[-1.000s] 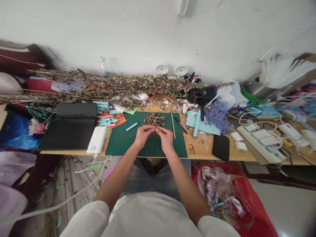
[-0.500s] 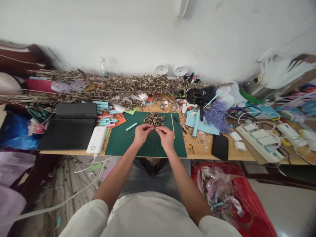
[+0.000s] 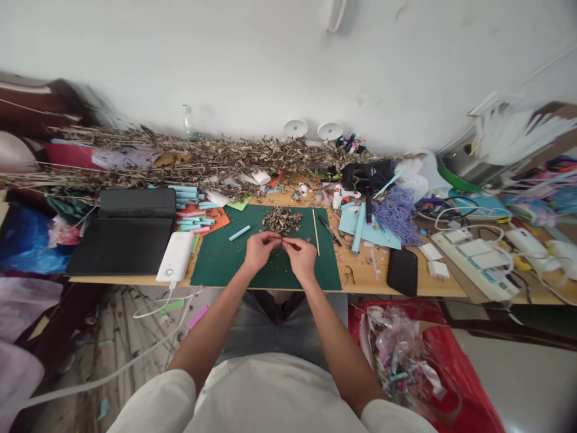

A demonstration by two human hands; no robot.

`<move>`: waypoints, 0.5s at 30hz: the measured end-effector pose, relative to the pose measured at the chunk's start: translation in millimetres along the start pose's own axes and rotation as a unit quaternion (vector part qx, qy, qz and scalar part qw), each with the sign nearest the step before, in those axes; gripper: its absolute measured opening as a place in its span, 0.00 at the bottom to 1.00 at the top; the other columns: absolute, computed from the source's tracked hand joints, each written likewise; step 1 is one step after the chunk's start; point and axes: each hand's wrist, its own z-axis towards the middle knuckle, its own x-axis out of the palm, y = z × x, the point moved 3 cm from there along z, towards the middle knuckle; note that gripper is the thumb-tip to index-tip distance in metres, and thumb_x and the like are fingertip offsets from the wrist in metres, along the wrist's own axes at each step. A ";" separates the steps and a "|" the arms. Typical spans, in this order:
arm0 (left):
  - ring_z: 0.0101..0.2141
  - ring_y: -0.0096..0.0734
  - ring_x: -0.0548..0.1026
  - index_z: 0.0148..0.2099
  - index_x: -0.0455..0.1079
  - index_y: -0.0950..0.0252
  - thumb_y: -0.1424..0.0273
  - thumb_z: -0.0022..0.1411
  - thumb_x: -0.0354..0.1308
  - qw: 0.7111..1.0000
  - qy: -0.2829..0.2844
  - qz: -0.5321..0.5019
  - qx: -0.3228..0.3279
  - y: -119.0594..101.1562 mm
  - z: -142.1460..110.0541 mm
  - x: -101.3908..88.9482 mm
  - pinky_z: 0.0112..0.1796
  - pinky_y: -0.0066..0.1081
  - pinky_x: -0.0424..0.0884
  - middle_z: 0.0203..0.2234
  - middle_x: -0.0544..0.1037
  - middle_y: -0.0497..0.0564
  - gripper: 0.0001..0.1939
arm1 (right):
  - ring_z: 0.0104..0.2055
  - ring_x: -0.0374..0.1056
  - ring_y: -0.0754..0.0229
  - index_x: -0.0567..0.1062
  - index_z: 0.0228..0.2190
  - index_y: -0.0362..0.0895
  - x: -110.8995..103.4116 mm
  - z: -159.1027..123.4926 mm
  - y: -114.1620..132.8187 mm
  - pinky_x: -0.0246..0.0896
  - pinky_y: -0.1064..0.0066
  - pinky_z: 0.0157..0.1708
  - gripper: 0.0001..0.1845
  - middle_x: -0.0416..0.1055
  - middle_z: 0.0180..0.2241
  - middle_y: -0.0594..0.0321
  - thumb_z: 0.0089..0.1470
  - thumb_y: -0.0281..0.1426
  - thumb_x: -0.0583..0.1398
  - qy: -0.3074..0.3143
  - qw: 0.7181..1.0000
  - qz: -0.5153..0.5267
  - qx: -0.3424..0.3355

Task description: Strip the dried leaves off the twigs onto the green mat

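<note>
Over the green cutting mat point(image 3: 220, 258), my left hand point(image 3: 260, 249) and my right hand point(image 3: 301, 255) meet fingertip to fingertip, both pinched closed. Whatever lies between the fingers is too small to make out. Just beyond them sits a heap of dried leaves point(image 3: 282, 219), with crumbs scattered around it. A light blue paper tube point(image 3: 240, 233) lies on the mat to the left. On the right side of the mat are a thin wooden stick point(image 3: 316, 231) and, across the mat's edge, a black pen point(image 3: 329, 230).
Dried plant stalks point(image 3: 216, 156) stretch along the wall. A black tablet case point(image 3: 121, 240) and white power bank point(image 3: 175, 255) stand left. Purple yarn point(image 3: 396, 213), a black phone point(image 3: 402, 270) and a power strip point(image 3: 473, 264) lie right. A red bag point(image 3: 464, 379) of scraps is below.
Both hands have drawn slightly toward me, away from the leaf heap, with the fingertips still together. The leaf heap, tube, stick and pen stay in place.
</note>
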 end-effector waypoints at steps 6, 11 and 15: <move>0.25 0.29 0.75 0.33 0.75 0.66 0.65 0.48 0.67 0.998 -0.028 -0.049 -0.010 -4.3 -0.7 -1.3 0.30 0.29 0.71 0.23 0.77 0.49 0.12 | 0.29 0.73 0.57 0.81 0.30 0.44 -10.6 5.5 5.7 0.70 0.65 0.34 0.09 0.77 0.29 0.59 0.46 0.34 0.62 -0.032 0.999 0.036 0.014; 0.23 0.28 0.73 0.32 0.77 0.68 0.60 0.45 0.68 0.993 -0.010 -0.103 -0.049 -1.1 -1.7 7.2 0.29 0.29 0.71 0.22 0.77 0.50 0.16 | 0.38 0.72 0.57 0.81 0.31 0.47 -4.6 3.1 14.3 0.68 0.65 0.41 0.08 0.77 0.35 0.60 0.49 0.33 0.62 0.034 0.998 0.013 -0.049; 0.21 0.26 0.71 0.33 0.78 0.68 0.58 0.48 0.66 0.993 -0.010 -0.103 -0.052 2.2 -5.9 11.4 0.26 0.27 0.69 0.20 0.77 0.49 0.17 | 0.37 0.72 0.58 0.81 0.33 0.47 -2.3 0.0 12.4 0.68 0.66 0.40 0.08 0.77 0.35 0.60 0.51 0.33 0.62 0.020 0.998 0.002 -0.066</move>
